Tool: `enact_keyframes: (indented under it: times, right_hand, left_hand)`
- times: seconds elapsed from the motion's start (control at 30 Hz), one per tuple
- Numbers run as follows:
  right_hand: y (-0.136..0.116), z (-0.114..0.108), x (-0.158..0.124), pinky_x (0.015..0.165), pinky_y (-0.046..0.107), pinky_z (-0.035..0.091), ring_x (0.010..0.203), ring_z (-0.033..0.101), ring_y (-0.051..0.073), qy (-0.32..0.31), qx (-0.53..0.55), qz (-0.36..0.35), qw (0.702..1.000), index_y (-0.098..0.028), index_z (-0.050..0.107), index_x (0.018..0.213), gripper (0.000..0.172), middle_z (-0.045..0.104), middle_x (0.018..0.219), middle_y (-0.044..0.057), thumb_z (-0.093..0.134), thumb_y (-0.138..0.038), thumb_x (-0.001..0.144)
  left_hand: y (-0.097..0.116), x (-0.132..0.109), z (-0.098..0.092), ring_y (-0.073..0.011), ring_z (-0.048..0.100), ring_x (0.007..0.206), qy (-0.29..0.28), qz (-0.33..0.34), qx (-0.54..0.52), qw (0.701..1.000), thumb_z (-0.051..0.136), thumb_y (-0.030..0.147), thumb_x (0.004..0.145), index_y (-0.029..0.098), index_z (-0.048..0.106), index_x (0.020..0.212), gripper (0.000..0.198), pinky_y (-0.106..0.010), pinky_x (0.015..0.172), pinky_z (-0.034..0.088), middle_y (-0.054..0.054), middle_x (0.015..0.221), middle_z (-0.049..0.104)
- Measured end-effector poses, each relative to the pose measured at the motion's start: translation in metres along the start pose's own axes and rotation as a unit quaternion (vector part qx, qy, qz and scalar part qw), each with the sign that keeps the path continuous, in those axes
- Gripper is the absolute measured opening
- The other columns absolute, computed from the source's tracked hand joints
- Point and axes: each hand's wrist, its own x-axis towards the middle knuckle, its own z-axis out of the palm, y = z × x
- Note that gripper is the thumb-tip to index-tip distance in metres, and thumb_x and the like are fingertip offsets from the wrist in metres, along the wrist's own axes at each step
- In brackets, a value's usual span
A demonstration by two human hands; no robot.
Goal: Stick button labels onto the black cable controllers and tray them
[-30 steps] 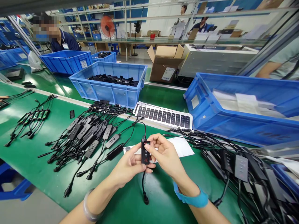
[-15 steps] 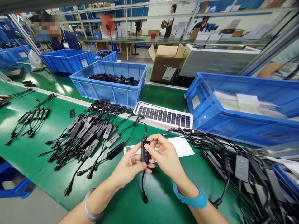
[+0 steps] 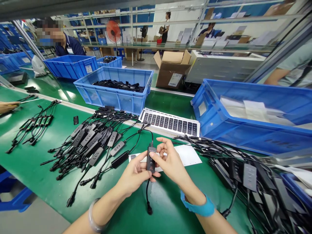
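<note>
My left hand [image 3: 135,175] grips a small black inline controller [image 3: 150,159] upright, with a cable running from its top and another hanging down to a plug [image 3: 149,209]. My right hand [image 3: 170,161] is beside it, thumb pressed on the controller's front face, the other fingers curled behind it. Both hands hover over the green bench [image 3: 29,162], just in front of a white sheet [image 3: 188,154]. A pile of the same black controllers with cables [image 3: 95,143] lies to the left. A second heap of them [image 3: 243,172] lies to the right.
A sheet of black button labels [image 3: 170,122] lies behind my hands. Blue bins [image 3: 114,92] [image 3: 246,120] stand behind the bench, with a cardboard box [image 3: 172,68] farther back. Another row of controllers [image 3: 36,122] lies far left near another person's hand [image 3: 8,106]. People work in the background.
The red label strips seen on the controller's front earlier no longer show; its face now looks plain black. My right thumb has slid onto the face. Hands stay in place.
</note>
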Motion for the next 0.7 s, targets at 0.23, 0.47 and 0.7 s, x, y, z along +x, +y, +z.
enact_keyframes:
  times: [0.23, 0.47, 0.7]
  right_hand:
    - [-0.005, 0.002, -0.001, 0.059, 0.025, 0.047, 0.069, 0.053, 0.013, -0.136, 0.059, 0.036, 0.988, -0.021, 0.046, 0.125, 0.062, 0.055, 0.085, -0.001, 0.073, -0.037, 0.071]
    - [0.005, 0.004, 0.007, 0.062, 0.028, 0.048, 0.067, 0.055, 0.015, -0.052, 0.042, 0.004, 0.998, -0.016, 0.064, 0.107, 0.046, 0.057, 0.073, 0.001, 0.041, -0.053, 0.092]
    - [0.006, 0.01, 0.0, 0.045, 0.024, 0.044, 0.043, 0.053, 0.009, -0.076, -0.027, -0.025, 0.996, -0.019, 0.054, 0.123, 0.041, 0.066, 0.083, 0.001, 0.052, -0.029, 0.083]
  left_hand:
    - [-0.002, 0.003, -0.003, -0.0128, 0.063, 0.068, -0.012, -0.007, 0.015, 1.0, 0.084, 0.031, 0.068, 0.011, 0.07, 0.101, 0.04, -0.019, 0.055, 0.046, -0.007, 0.081, 0.07]
    - [-0.008, 0.006, 0.0, -0.0106, 0.06, 0.059, 0.03, -0.024, -0.001, 0.999, 0.078, 0.052, 0.072, 0.009, 0.067, 0.101, 0.053, -0.018, 0.05, 0.046, -0.007, 0.075, 0.069]
    - [-0.018, 0.01, -0.001, -0.0099, 0.058, 0.053, 0.063, 0.007, 0.012, 0.998, 0.075, 0.061, 0.07, 0.012, 0.065, 0.085, 0.052, -0.018, 0.045, 0.047, -0.001, 0.067, 0.064]
